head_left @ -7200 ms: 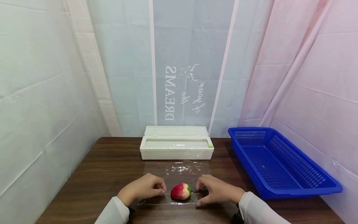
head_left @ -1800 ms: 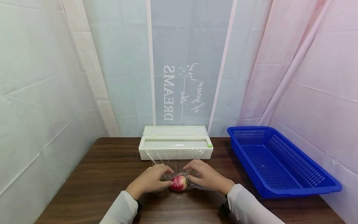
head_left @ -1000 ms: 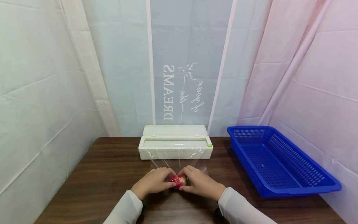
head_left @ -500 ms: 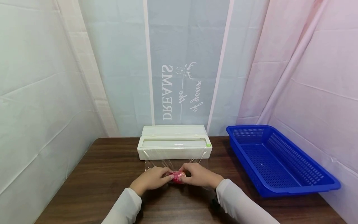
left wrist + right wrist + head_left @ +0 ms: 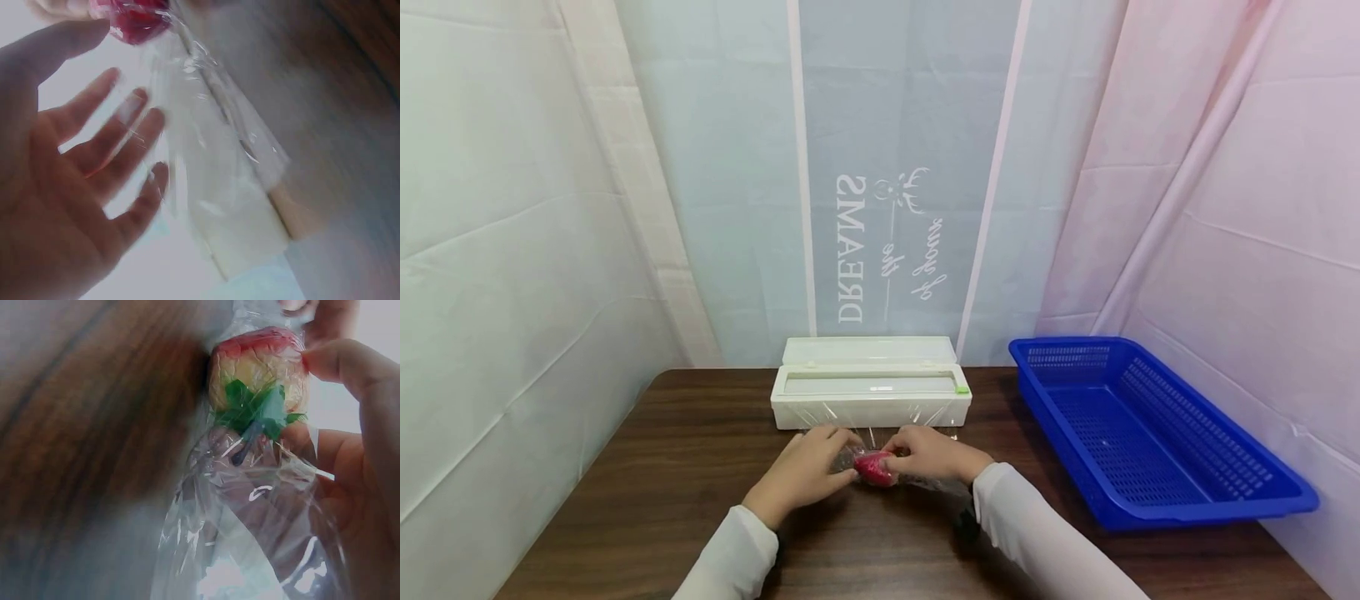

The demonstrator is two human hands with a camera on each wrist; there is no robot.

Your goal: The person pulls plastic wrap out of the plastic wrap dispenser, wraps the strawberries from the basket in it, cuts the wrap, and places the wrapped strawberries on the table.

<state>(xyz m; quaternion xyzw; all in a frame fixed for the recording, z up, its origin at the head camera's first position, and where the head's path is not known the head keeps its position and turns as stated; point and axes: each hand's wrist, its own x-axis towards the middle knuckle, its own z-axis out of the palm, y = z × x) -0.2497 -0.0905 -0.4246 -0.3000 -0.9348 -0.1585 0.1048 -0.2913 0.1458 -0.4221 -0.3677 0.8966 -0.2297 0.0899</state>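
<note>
A rectangular blue plastic basket (image 5: 1210, 511) with perforated walls is standing on the right part of a dark brown wood-grain table (image 5: 662, 467). Behind, a pale blue-grey fabric curtain (image 5: 917, 100) is hanging, showing white lettering (image 5: 851, 250) and an antlered motif (image 5: 901, 190); creased white cloth sheets (image 5: 497, 250) are flanking both sides.

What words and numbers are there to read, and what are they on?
"DREAMS" on the grey cloth panel, sideways and flipped.
"of your" on the same panel, in curly letters.
"the" there too, small and curly.
I see no numbers, and no readable words on the white box, blue basket or strawberry.
</note>
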